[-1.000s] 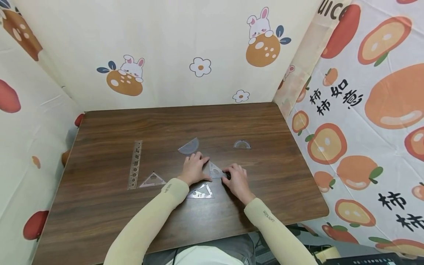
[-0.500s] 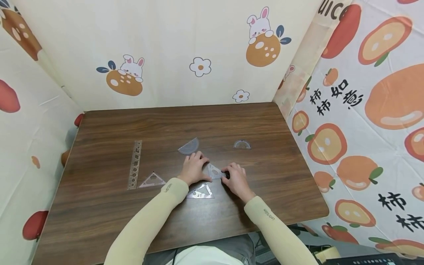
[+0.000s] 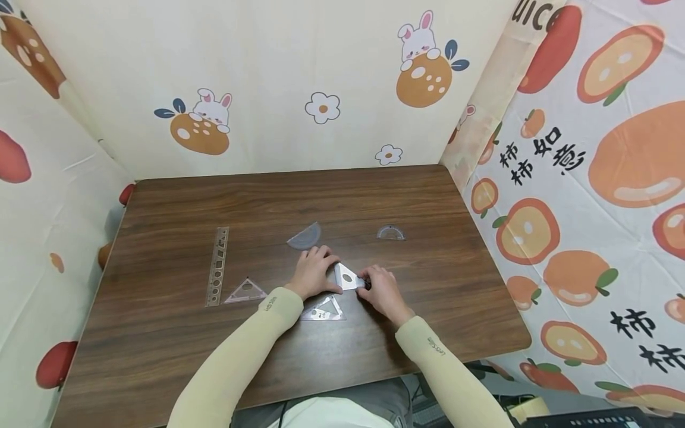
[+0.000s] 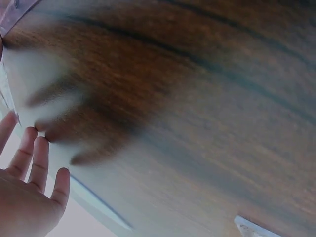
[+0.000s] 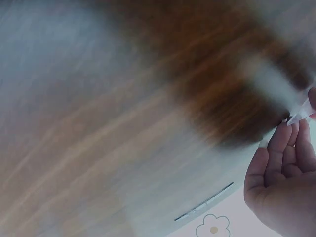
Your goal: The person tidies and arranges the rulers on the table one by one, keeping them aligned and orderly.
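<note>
Between both hands a clear set square (image 3: 348, 278) stands slightly tipped, bright with glare. Its left side lies between the thumb and index finger of my left hand (image 3: 313, 273). The other fingers of that hand (image 4: 32, 182) stretch out near the tabletop in the left wrist view. My right hand (image 3: 384, 291) pinches the right corner, and in the right wrist view a whitish corner of the set square (image 5: 298, 114) shows at the fingertips. Just below the left hand lies a second set square (image 3: 325, 310), partly covered by that hand.
A ruler (image 3: 217, 267) and another set square (image 3: 246, 291) lie on the left. Beyond the hands are a larger protractor (image 3: 305, 236) and a smaller protractor (image 3: 391, 233). The brown table (image 3: 449, 309) meets a printed curtain (image 3: 267, 89) at its far edge.
The set square between the hands has tipped and now reflects white where it was see-through before. Both hands have barely shifted; the other pieces lie where they were.
</note>
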{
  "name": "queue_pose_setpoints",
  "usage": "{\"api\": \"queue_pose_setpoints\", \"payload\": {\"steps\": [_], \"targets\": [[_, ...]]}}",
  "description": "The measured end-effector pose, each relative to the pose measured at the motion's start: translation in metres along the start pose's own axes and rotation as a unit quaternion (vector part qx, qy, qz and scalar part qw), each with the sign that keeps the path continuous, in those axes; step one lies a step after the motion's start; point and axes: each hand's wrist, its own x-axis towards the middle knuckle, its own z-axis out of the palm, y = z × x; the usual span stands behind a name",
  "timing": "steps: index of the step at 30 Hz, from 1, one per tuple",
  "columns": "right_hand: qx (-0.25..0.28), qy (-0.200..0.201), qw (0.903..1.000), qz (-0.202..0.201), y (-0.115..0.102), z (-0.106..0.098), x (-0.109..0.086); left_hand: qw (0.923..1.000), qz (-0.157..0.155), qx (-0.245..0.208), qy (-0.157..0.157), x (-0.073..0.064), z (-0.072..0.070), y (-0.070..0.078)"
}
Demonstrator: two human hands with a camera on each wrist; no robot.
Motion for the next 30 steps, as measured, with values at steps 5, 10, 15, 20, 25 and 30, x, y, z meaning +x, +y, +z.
{"api": "queue_pose_setpoints", "payload": {"steps": [5, 10, 15, 20, 25, 30], "targets": [[0.014, -0.013, 0.9998, -0.007, 0.002, 0.0, 0.002, 0.9999, 0.001, -0.013, -0.003, 0.0, 0.001, -0.002], [0.012, -0.001, 0.9988, -0.047, 0.007, 0.001, 0.003, 0.9994, 0.003, -0.034, -0.007, 0.0, 0.001, -0.001], [0.015, 0.011, 0.9967, -0.079, 0.01, 0.002, 0.004, 0.9985, -0.004, -0.051, -0.017, 0.002, -0.002, -0.001], [0.034, 0.01, 0.9965, -0.076, 0.006, -0.001, 0.009, 0.997, -0.006, -0.076, -0.017, 0.002, -0.013, 0.0], [0.054, 0.013, 0.9957, -0.074, 0.0, -0.006, 0.014, 0.9963, -0.004, -0.086, -0.005, 0.002, -0.02, 0.0], [0.066, 0.029, 0.9939, -0.083, -0.006, -0.012, 0.018, 0.992, -0.013, -0.125, 0.009, 0.003, -0.024, -0.001]]}}
